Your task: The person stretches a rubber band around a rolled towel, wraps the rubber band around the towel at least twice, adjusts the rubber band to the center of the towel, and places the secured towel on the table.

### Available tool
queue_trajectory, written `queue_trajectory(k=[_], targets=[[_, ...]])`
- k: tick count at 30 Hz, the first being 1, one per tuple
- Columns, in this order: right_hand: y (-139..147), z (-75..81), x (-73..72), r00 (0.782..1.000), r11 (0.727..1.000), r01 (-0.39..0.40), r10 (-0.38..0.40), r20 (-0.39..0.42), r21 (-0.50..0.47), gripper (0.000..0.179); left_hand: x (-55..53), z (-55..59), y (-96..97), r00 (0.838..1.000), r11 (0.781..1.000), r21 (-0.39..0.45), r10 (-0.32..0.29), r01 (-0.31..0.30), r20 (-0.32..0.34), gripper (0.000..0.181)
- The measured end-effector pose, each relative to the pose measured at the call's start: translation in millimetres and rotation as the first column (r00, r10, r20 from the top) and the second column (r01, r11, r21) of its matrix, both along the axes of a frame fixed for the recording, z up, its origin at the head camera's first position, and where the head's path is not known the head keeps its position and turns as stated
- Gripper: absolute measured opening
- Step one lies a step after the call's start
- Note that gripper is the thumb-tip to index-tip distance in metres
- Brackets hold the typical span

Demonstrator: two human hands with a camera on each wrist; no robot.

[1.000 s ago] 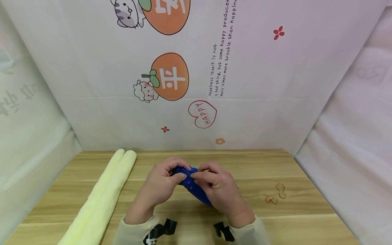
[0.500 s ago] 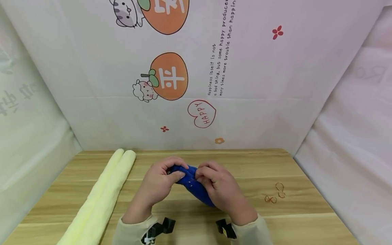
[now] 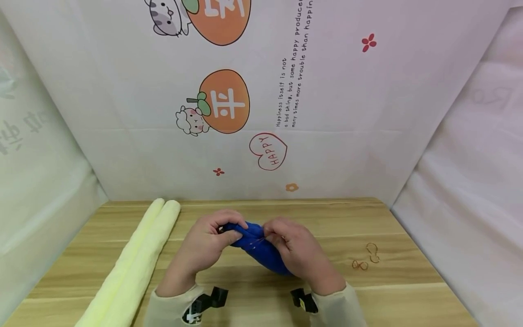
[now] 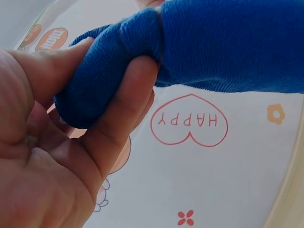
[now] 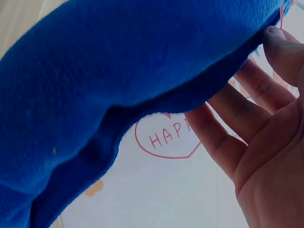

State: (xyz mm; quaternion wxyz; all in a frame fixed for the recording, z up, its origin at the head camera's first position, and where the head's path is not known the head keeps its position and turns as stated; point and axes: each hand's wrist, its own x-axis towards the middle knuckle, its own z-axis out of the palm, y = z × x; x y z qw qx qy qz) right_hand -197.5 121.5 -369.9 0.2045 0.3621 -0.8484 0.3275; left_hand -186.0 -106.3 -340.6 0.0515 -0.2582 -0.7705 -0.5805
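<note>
A blue towel [image 3: 267, 256], bundled into a thick roll, is held between both hands above the table. My left hand [image 3: 204, 240] grips its far-left end, thumb on the near side; in the left wrist view the fingers [image 4: 137, 80] wrap a folded, narrowed end of the towel [image 4: 228, 42]. The fingertips of my right hand [image 3: 300, 250] pinch a thin rubber band [image 3: 259, 240], drawn out from the narrowed part of the roll. In the right wrist view the thumb [image 5: 280, 47] is at the towel's edge, and a thin reddish strand shows beside its tip.
A pale yellow towel [image 3: 135, 259], rolled into two parallel lengths, lies along the left of the wooden table [image 3: 327, 213]. Loose brown rubber bands [image 3: 360, 265] lie to the right. White printed cloth [image 3: 327, 150] hangs at the back and both sides.
My right fingers have pulled slightly right, so the rubber band shows stretched away from the towel. My left hand has shifted a little left, still gripping the end.
</note>
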Motion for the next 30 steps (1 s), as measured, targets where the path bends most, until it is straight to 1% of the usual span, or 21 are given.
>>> queue_trajectory(k=[6,10,13,17,21,23,28,30], targets=[[5,1.1,-1.0,0.999,0.999,-0.023,0.021,0.050,0.028,0.018,1.7,0.6,-7.5,1.000,1.000,0.005,-0.004,0.004,-0.025,0.021],[8,1.6,-1.5,0.995,0.999,-0.040,0.038,0.091,0.028,0.018,1.9,-0.2,-12.6,1.000,0.999,0.044,-0.004,0.004,-0.018,0.018],[10,0.1,-2.3,0.993,0.998,-0.059,0.057,0.100,0.023,0.018,1.9,-0.3,-16.1,1.000,0.997,0.077,-0.006,0.007,-0.012,0.016],[13,-4.4,-5.5,0.989,0.995,-0.098,0.097,0.107,0.009,0.020,0.5,0.1,-19.1,0.999,0.995,0.105,0.010,-0.006,-0.035,0.015],[17,-8.4,-8.3,0.987,0.993,-0.114,0.115,0.113,-0.023,0.023,-1.5,-1.1,-18.5,0.997,0.990,0.136,0.052,-0.043,-0.060,0.016],[17,-8.5,-7.8,0.987,0.993,-0.111,0.114,0.117,-0.037,0.023,-2.6,-2.6,-14.8,0.997,0.992,0.116,0.056,-0.049,-0.059,0.017],[7,-4.2,-2.5,0.974,0.985,-0.142,0.156,0.163,-0.094,0.015,-3.5,-4.5,0.7,1.000,1.000,0.021,0.009,-0.008,-0.030,0.017],[4,-2.7,-0.4,0.970,0.981,-0.147,0.168,0.176,-0.129,0.013,-2.9,-4.5,4.9,1.000,1.000,0.020,0.018,-0.018,-0.010,0.016]])
